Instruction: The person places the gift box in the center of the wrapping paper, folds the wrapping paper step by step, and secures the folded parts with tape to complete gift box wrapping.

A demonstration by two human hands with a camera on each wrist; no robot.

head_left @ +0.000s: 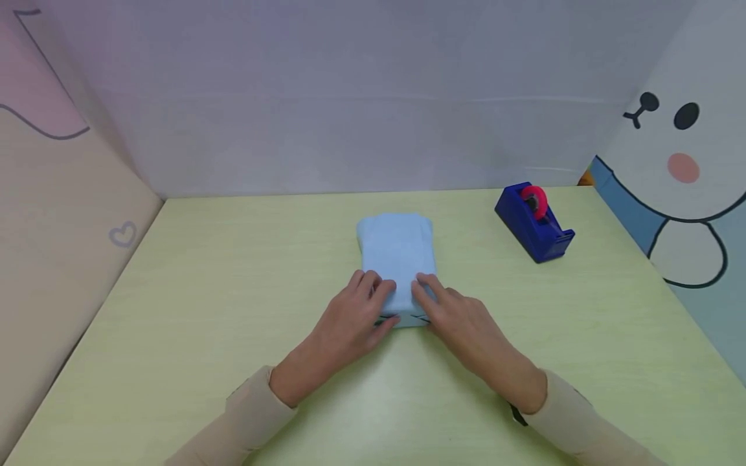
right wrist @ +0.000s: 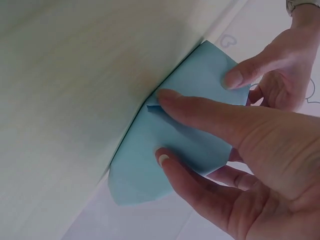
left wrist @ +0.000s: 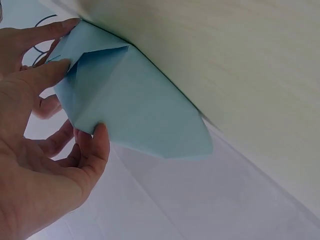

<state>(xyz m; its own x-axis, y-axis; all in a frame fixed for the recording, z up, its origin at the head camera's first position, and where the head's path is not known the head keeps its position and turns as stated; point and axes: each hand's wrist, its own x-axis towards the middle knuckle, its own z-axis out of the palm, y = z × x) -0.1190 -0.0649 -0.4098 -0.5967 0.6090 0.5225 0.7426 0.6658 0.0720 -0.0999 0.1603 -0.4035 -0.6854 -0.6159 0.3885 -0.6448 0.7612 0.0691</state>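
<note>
The left hand [head_left: 352, 318] and right hand [head_left: 467, 323] grip the light-blue paper-wrapped package [head_left: 399, 249] at its near end, apparently for keeping the end folds [left wrist: 102, 72] together.

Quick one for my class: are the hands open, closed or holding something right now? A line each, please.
Left hand: holding the light-blue paper package by its near left side.
Right hand: holding it by its near right side.

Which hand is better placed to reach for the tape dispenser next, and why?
Probably the right hand: the tape dispenser stands to the right, closer to it than to the left hand, though both hands hold the blue packet.
</note>
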